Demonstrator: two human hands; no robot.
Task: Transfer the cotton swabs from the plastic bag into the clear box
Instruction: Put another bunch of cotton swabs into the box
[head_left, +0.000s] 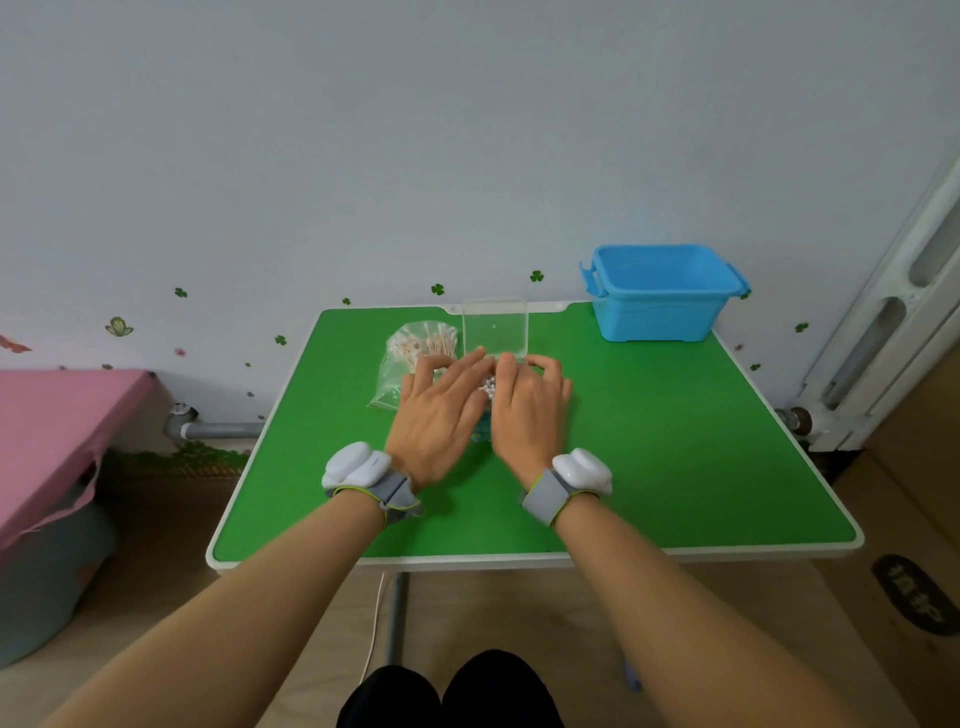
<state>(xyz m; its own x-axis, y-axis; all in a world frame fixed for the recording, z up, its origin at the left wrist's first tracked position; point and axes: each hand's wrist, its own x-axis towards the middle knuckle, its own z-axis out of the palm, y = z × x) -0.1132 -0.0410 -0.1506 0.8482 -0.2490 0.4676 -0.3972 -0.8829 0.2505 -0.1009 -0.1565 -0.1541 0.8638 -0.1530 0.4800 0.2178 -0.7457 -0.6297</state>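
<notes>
Since both hands sit over the working spot, we list the items by their relation to it.

1. Left hand (441, 400): fingers fairly straight and spread, laid over the near edge of the plastic bag and towards the box. It grips nothing that we can see; we judge it is steadying or herding loose swabs.
2. Right hand (530, 402): close beside the left, almost touching it, knuckles bent and fingertips pointing down. Whether they pinch anything we cannot tell.
3. White swab tips (488, 387): a small cluster in the gap between the two hands, probably a batch being settled into the box.
4. Clear box (496, 327): just behind the hands. Only an upright transparent part shows, and the rest is covered. It likely stands close so that each carry is short.
5. Plastic bag (402, 374): flat on the table, just left of the box and partly under the left fingers.
6. Cotton swabs (434, 343): many lie in the bag's far end, so we judge the transfer is far from done.
7. Green table (675, 441): bears all of the above.
8. Blue bin (660, 296): far right corner, well apart, seemingly not involved.
9. Wrist units (358, 465): white, one strapped on each wrist.
</notes>
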